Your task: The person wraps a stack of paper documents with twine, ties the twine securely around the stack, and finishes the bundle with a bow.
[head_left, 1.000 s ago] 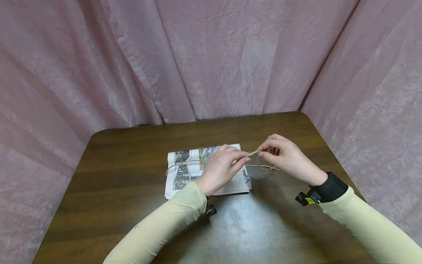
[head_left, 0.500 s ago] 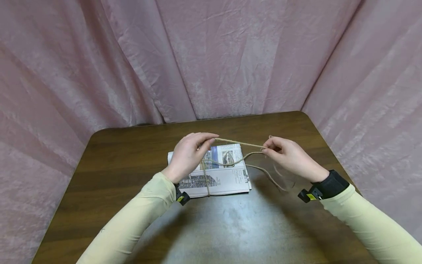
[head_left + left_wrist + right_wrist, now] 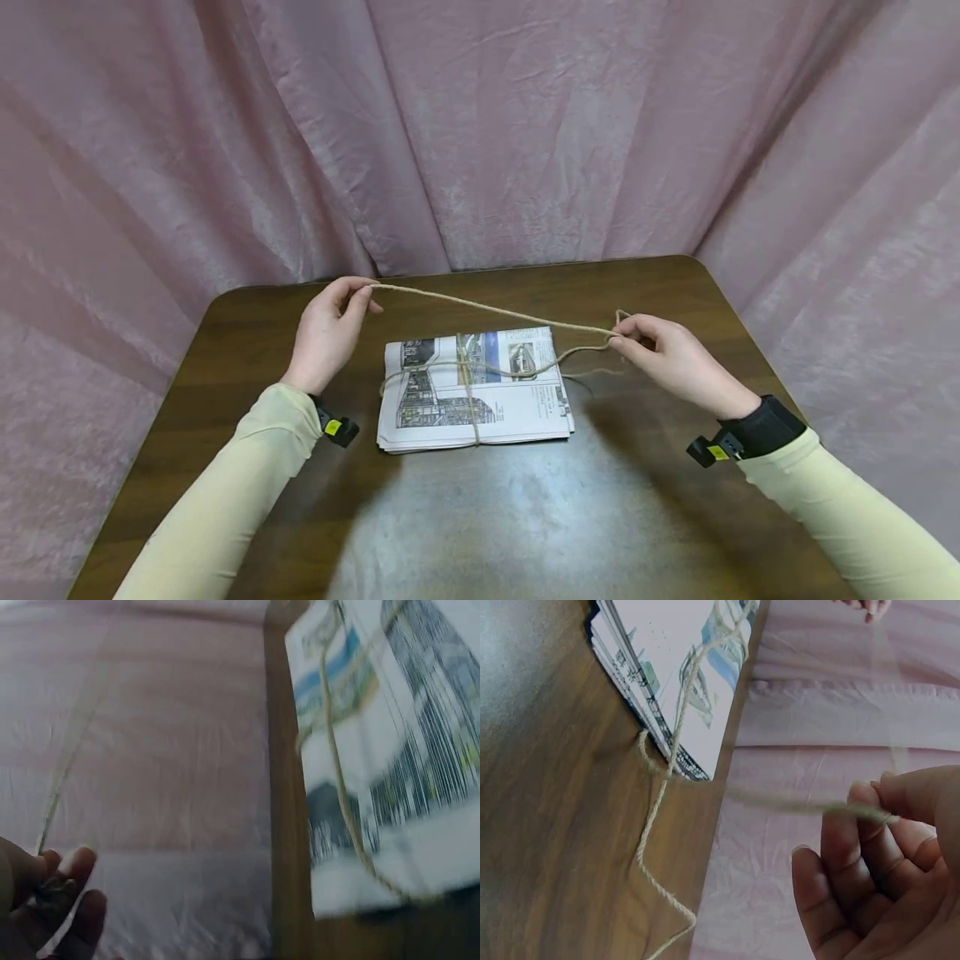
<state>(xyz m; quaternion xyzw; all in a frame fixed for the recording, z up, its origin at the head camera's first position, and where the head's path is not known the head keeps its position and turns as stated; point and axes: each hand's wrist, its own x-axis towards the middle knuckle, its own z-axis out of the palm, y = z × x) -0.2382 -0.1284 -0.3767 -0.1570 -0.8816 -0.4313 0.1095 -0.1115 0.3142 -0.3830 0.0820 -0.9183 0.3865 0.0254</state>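
A folded stack of newspapers (image 3: 517,414) lies on the table, with jute twine (image 3: 470,400) crossing it both ways. Above the far side of the stack, a length of twine (image 3: 480,306) stretches between the two hands. My left hand (image 3: 324,333), up and to the left of the papers, pinches one part of it between thumb and fingers. Off the right side of the papers, my right hand (image 3: 671,358) pinches the twine at thumb and fingertips. In the right wrist view, a loose strand of twine (image 3: 651,832) hangs beside the newspapers (image 3: 667,652).
The brown wooden table (image 3: 465,533) has rounded far corners. Pink curtains (image 3: 525,142) hang behind it and at both sides. A black wrist camera sits on each wrist.
My left hand has moved left from over the newspapers, drawing the twine out into a long span. The right hand has shifted slightly right, still pinching twine. More of the stack shows.
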